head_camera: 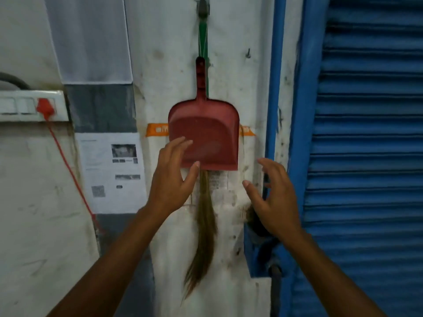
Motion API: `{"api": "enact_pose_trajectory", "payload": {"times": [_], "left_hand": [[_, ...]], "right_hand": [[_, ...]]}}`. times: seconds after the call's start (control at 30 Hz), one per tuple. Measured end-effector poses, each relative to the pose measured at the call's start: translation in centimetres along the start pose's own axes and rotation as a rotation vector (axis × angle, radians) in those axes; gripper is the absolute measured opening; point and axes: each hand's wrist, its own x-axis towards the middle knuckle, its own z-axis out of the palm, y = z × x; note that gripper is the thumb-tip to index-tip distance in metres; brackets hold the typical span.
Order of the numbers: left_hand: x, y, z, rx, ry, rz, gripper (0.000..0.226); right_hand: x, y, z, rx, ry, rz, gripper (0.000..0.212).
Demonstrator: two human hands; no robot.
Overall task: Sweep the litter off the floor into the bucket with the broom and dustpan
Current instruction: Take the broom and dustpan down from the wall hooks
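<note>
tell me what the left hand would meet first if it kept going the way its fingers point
Most likely the red plastic dustpan hanging on the white wall: the left hand points up at its lower left corner. Depth is unclear.

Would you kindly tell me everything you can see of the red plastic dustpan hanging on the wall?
The red plastic dustpan hangs upright against the white wall, slim handle up, wide scoop down, its hollow side facing out. It looks smooth and empty. It covers the middle of the grass broom, whose green handle shows above and bristles below. The open left hand overlaps its lower left corner; whether it touches cannot be told.
</note>
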Motion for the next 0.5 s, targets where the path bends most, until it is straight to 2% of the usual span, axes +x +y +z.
{"api": "enact_pose_trajectory", "payload": {"times": [0.2, 0.37, 0.5], "left_hand": [[10.9, -0.3, 1.4, 0.081, 0.076, 0.033, 0.046], [19.3, -2.0, 1.8, 0.068, 0.167, -0.091, 0.042], [25.6, -2.9, 1.4, 0.029, 0.232, -0.196, 0.020]], "right_hand": [[10.2, 2.2, 2.1, 0.048, -0.015, -0.109, 0.062], [17.4, 2.6, 4.1, 0.058, -0.006, -0.111, 0.054], [23.1, 2.3, 5.6, 0.058, 0.007, -0.134, 0.051]]}}
